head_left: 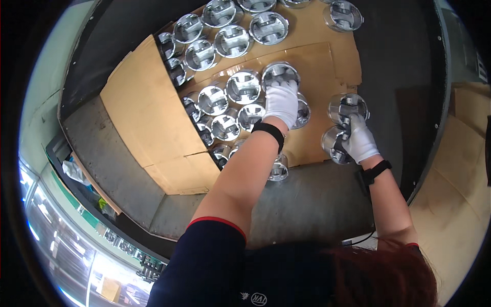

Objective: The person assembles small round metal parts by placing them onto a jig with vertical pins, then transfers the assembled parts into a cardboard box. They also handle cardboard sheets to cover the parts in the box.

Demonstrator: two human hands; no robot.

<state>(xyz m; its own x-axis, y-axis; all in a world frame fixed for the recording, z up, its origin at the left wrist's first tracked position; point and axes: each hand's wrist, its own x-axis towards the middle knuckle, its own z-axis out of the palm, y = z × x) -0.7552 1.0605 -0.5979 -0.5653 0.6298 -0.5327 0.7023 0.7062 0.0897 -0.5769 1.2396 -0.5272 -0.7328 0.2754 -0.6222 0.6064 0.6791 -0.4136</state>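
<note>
Head view: left hand, white glove, grip closed over the top edge of a shiny metal piston that sits on a cardboard sheet w/ the packed piston rows just beside it. Right hand, also gloved, grip pinching two pistons at once, fingers hooked inside them, one above the other, near the sheet's right edge. Sheet lies on a dark grey bench. More pistons farther up.
</note>
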